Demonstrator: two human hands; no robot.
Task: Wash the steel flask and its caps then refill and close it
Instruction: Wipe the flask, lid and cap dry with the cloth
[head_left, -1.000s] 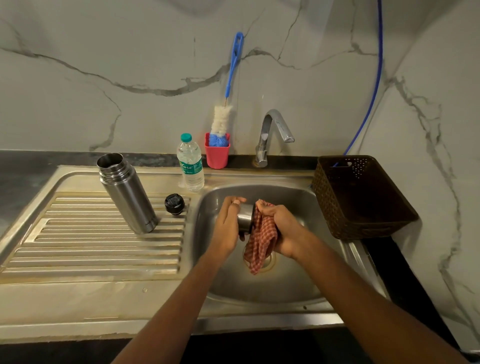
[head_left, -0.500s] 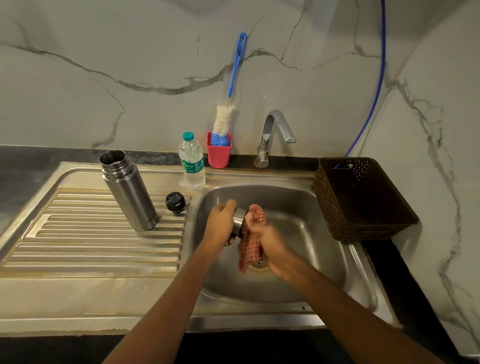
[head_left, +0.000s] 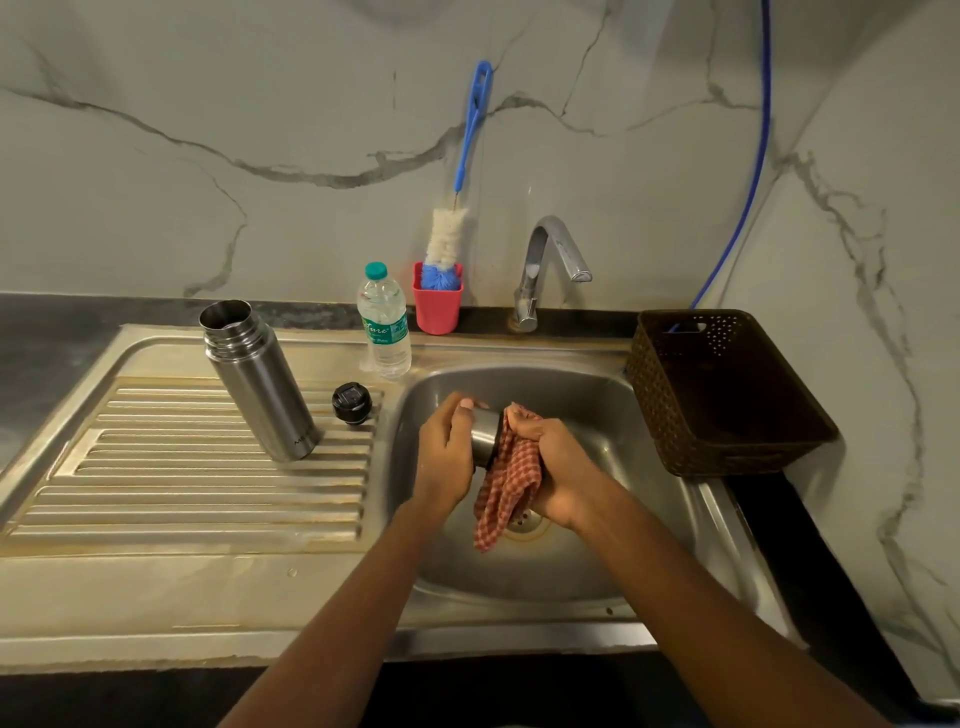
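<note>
Over the sink (head_left: 597, 395), the left hand (head_left: 447, 452) curls around a steel cap (head_left: 485, 439) held on its side, while the right hand (head_left: 558, 467) clamps a red checked cloth (head_left: 506, 488) against the cap's open end. The cloth's loose end hangs toward the drain. On the ribbed drainboard (head_left: 182, 483) stands the open steel flask (head_left: 257, 382), with a black stopper (head_left: 352, 402) just beside its base. A water bottle (head_left: 384, 322) stands behind, near a red cup (head_left: 437, 306) holding a bottle brush (head_left: 447, 239).
</note>
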